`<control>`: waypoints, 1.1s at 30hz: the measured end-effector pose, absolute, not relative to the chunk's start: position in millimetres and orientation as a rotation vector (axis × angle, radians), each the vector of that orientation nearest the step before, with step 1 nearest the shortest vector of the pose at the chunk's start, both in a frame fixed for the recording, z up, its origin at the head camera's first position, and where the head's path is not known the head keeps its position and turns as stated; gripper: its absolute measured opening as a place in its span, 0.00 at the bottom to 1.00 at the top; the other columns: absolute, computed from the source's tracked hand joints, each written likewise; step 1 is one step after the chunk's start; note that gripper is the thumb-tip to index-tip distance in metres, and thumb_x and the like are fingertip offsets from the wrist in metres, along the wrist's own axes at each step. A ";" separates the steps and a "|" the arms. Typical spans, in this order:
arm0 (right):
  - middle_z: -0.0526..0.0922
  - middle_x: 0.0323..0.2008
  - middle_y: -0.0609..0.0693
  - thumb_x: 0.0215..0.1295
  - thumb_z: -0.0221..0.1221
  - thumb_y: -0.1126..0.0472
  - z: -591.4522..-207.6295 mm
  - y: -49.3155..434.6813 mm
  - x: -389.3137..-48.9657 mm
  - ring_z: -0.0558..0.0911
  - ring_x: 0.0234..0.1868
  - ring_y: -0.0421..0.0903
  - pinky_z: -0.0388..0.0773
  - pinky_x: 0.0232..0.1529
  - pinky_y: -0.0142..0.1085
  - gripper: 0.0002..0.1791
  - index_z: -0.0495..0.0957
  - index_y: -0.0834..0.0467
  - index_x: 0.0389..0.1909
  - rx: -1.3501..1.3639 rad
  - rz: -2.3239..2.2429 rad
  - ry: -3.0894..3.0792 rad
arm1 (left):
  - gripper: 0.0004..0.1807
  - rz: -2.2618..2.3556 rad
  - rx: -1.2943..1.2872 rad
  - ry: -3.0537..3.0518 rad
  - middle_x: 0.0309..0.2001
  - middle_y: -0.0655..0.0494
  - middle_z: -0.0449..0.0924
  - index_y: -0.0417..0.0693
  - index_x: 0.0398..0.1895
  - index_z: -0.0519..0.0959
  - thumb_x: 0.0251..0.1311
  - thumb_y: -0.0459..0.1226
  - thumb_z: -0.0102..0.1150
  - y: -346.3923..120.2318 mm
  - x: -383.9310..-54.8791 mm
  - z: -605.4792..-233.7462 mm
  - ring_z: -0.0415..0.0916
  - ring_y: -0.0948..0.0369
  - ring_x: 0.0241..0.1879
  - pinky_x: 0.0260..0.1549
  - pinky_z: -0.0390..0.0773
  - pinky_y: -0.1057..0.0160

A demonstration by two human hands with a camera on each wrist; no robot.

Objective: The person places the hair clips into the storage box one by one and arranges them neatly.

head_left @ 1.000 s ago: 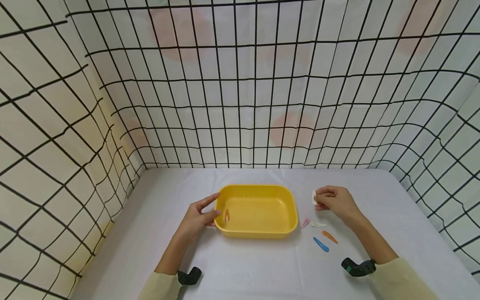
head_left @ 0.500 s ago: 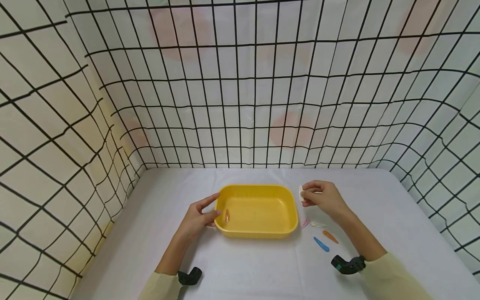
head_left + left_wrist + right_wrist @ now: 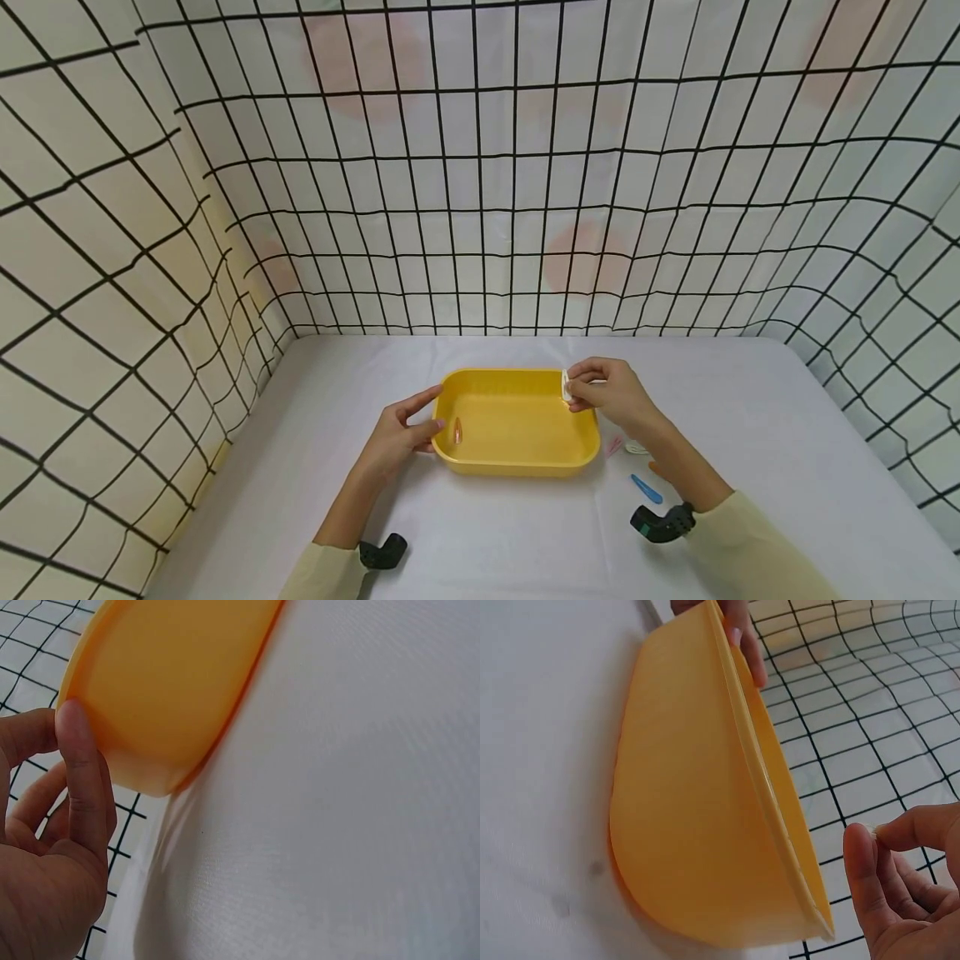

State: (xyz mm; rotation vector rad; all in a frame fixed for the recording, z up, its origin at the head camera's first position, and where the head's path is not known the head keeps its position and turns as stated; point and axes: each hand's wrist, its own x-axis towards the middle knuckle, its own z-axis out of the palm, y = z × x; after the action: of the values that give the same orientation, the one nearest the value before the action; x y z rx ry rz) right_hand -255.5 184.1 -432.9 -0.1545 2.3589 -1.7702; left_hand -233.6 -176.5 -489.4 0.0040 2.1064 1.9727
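A yellow plastic tub stands on the white-covered table. My left hand grips its left end, thumb at the rim; the left wrist view shows the fingers at the tub's edge. One orange hair clip lies inside, near the left end. Over the tub's far right corner my right hand pinches a white hair clip between thumb and fingers. In the right wrist view only a small bit of that clip shows. Right of the tub lie a pink hair clip, a white one and a blue one.
Another orange hair clip is partly covered by the right forearm. Behind and along the sides of the table rise white walls with a black grid. Black camera mounts sit on both wrists.
My right hand has moved left with the white hair clip, from right of the tub to above its far right corner. The left hand keeps its place on the tub.
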 end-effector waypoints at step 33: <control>0.88 0.25 0.55 0.64 0.68 0.67 -468.9 65.6 -267.8 0.86 0.22 0.46 0.88 0.29 0.36 0.07 0.83 0.64 0.40 -0.101 -1.556 2.301 | 0.35 1.965 -0.009 2.137 0.77 0.51 0.65 0.58 0.71 0.75 0.59 0.32 0.69 -175.2 -234.9 -489.4 0.79 0.59 0.20 0.27 0.86 0.69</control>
State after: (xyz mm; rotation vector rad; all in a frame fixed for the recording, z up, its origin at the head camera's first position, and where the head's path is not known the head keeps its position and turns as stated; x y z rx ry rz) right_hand -267.8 65.6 -468.9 -0.1006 2.3014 -1.5559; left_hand -234.9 -175.2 -489.4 -0.0087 2.1367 1.9651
